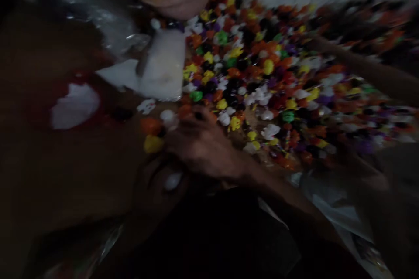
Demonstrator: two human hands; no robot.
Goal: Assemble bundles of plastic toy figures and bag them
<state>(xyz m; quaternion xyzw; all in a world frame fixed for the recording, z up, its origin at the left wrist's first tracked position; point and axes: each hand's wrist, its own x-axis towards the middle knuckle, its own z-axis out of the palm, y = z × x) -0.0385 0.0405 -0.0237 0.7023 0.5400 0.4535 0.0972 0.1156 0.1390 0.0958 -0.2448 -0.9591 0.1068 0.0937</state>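
Observation:
The view is dark and smeared by motion. My right hand (203, 144) reaches in over the near left edge of a wide heap of small coloured plastic trinkets (235, 74). Its fingers are bent, and what lies under them is hidden. Just below, in deep shadow, my left hand (157, 185) is curled around a small white piece (173, 181). By the right fingertips lie an orange trinket (150, 125), a yellow trinket (152, 144) and a white trinket (168, 118).
Left of the heap lie a clear plastic bag (163, 65) and a red dish (104, 104) with something white inside. A pink-rimmed basin (183, 2) stands at the back. Another person's arm (363, 67) reaches in from the right. A pale bag (340, 213) lies at lower right.

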